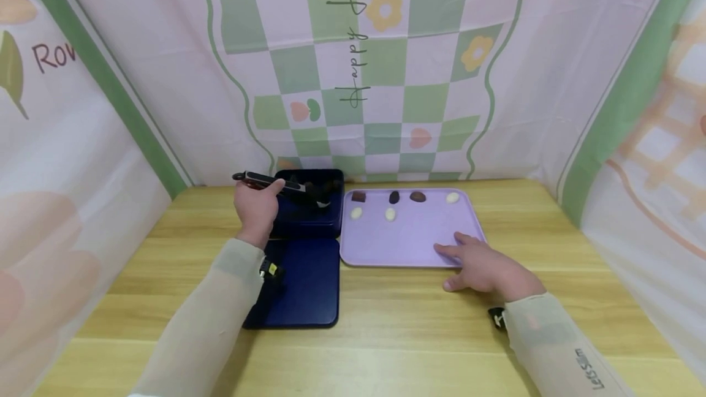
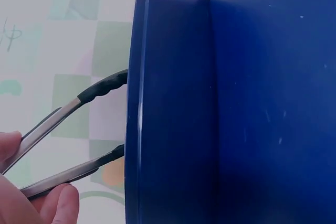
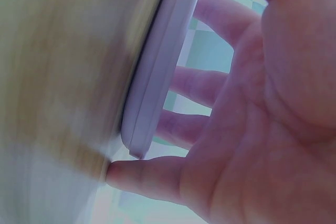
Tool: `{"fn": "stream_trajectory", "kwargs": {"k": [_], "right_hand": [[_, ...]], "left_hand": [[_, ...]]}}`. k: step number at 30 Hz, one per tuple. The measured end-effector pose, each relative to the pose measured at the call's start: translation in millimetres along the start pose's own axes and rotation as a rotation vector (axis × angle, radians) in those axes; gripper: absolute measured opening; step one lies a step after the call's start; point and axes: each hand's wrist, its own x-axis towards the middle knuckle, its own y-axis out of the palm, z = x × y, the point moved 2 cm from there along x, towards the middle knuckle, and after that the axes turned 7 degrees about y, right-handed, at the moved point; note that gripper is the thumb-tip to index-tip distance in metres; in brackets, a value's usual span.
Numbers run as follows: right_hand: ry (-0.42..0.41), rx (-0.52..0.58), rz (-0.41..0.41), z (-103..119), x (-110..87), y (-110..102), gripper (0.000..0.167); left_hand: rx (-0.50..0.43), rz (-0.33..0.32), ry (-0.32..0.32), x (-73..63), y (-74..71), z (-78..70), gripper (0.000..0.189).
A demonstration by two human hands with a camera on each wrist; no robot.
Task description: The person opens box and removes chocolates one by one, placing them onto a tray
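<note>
My left hand [image 1: 258, 210] grips a pair of black-and-silver tongs [image 2: 50, 124]. The tongs reach into a dark blue box [image 1: 309, 227] at the back left, which holds dark lumps hard to make out. In the left wrist view the two arms of the tongs stand apart, their tips hidden behind the box wall. On the lilac tray [image 1: 397, 244] to the right lie a brown square piece [image 1: 358, 197], a dark oval piece [image 1: 394, 197], a brown oval piece [image 1: 418, 197] and several white oval pieces [image 1: 390, 214]. Fingers spread, my right hand [image 1: 488, 267] touches the tray's front right corner.
A flat dark blue lid [image 1: 309, 287] lies on the wooden table [image 1: 397, 323], directly in front of the box. Behind the box and tray hangs a checked cloth [image 1: 380, 78]; more printed cloth encloses both sides.
</note>
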Motion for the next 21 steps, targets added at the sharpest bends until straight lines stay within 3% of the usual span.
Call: {"fn": "stream_trajectory", "kwargs": {"k": [4,14,21], "right_hand": [[0.004,-0.005,0.0,0.2,-0.2,0.0,0.082],[-0.003,0.002,-0.003,-0.7,0.3,1.4,0.082],[-0.011,-0.01,-0.011,-1.2,1.4,0.4,0.081]], "left_hand": [[-0.028,-0.009,-0.044,3.1,-2.4,0.7,0.054],[-0.241,-0.013,-0.235,10.8,-10.1,3.0,0.051],[-0.331,-0.051,-0.279,9.6,-6.9,-1.2,0.05]]}}
